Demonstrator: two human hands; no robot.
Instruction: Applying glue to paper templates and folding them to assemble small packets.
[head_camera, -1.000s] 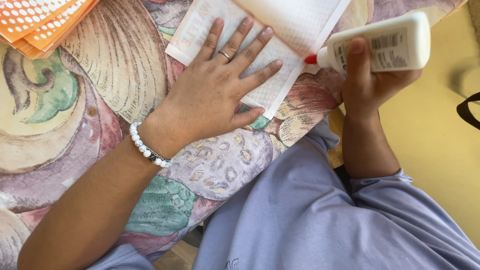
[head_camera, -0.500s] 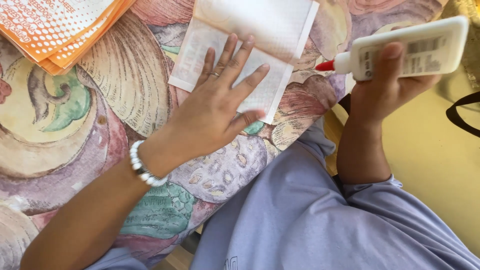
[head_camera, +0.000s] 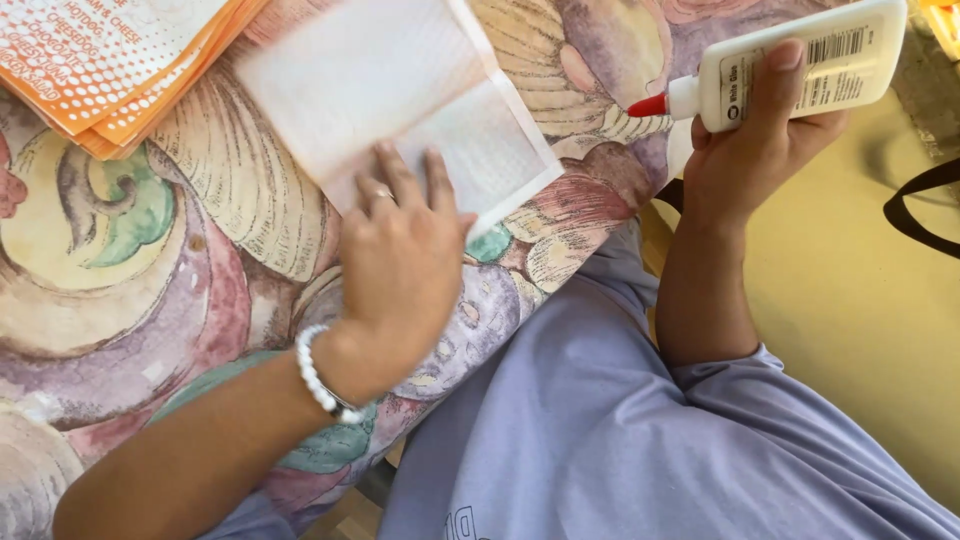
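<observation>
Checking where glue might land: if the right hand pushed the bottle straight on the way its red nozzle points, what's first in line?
Probably the white folded sheet under the left hand; the glue bottle in the right hand points leftward at it, though height above the patterned tablecloth is unclear.

Left hand (head_camera: 400, 265) presses paper (head_camera: 400, 100); right hand (head_camera: 755, 150) holds glue bottle (head_camera: 800, 60).

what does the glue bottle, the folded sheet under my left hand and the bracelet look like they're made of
Glue bottle: seems to be smooth white plastic, slightly glossy, with a red plastic tip. Folded sheet: thin paper, matte, with a sharp crease and a fine pale printed pattern. Bracelet: round white beads with a soft shine, pearl-like; whether plastic, glass or real pearl cannot be told.
</observation>
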